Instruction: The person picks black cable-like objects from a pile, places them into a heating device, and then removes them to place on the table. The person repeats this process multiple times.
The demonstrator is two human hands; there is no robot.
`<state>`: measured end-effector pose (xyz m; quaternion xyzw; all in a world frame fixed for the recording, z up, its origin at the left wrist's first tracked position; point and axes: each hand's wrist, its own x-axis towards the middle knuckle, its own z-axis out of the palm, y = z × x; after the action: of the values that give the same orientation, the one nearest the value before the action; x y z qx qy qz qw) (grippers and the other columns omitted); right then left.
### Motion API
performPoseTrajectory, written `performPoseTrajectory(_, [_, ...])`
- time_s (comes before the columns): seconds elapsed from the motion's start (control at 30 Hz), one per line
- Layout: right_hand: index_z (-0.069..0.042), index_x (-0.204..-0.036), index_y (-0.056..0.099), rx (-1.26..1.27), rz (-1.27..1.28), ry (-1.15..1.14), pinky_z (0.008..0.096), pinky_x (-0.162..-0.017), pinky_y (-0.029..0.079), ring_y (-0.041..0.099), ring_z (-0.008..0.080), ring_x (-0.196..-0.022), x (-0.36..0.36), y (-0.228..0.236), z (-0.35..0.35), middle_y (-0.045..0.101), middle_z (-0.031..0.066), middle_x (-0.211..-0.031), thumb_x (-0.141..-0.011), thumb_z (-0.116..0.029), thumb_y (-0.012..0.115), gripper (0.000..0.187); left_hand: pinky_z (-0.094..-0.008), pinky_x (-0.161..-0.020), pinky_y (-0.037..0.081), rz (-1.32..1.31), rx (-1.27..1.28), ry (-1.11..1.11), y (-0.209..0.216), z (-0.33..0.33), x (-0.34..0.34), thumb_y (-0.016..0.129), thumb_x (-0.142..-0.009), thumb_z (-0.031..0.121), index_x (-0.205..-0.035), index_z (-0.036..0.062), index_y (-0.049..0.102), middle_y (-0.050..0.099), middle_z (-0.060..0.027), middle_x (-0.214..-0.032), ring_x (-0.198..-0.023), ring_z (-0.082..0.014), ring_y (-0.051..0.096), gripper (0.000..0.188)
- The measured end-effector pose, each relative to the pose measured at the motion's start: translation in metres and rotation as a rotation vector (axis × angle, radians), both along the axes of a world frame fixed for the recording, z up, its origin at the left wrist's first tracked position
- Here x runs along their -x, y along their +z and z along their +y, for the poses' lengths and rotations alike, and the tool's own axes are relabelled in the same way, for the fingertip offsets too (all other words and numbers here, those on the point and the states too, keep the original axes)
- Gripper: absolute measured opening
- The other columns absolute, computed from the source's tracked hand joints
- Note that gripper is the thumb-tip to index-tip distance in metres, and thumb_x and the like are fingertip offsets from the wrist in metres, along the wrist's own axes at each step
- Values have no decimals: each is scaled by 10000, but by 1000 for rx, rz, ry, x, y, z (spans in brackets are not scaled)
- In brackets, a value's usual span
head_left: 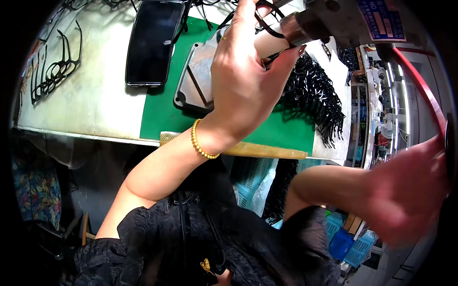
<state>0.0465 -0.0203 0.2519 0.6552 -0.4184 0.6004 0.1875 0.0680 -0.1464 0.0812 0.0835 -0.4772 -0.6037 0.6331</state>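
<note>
Across the green mat's [286, 136] left edge lies a dark phone [153, 43], with open eyeglass frames [56, 71] farther left and a glossy black pile [317, 90] on the right. The left hand [248, 81] covers part of a grey metal block [198, 71]. Its fingers clamp a black eyeglass frame [267, 29] beside the machine head [310, 26]; the visible rim slants down rightward toward it, the full long axis hidden. Whether the blurred right hand [405, 193] grips anything, I cannot tell.

White worktable [107, 102], green mat [160, 112], black phone [151, 45], row of glasses frames [56, 71], glossy black heap [316, 90]
</note>
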Motion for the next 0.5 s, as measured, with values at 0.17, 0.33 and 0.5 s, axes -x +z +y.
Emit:
performPoseTrajectory(0.17, [70, -1327, 553, -22, 126, -95, 590, -1183, 263, 462, 430, -1335, 25, 2, 2, 526, 304, -1376, -900, -397, 496, 635, -185, -812, 530, -118, -67, -252, 13, -10, -4, 715, -832, -132, -1486, -49, 286, 572, -145, -1333, -1001, -129, 648, 788])
performPoseTrajectory(0.33, [28, -1332, 551, -223, 426, -565, 421, -1011, 459, 601, 327, -1178, 70, 23, 33, 598, 237, -1300, -907, -169, 604, 471, -175, -742, 450, -165, -47, -277, 17, -12, -16, 614, -945, -6, -1516, -30, 264, 540, -154, -1352, -932, -45, 573, 670])
performPoseTrajectory(0.5, [-5, -1234, 534, -137, -545, -384, 259, -838, 483, 551, 108, -871, 85, -115, 31, 582, 58, -1041, -939, 67, 463, 312, -247, -845, 490, -235, 101, -270, 3, -22, -51, 477, -1004, 26, -1535, -28, 239, 462, -199, -1482, -879, -94, 526, 584])
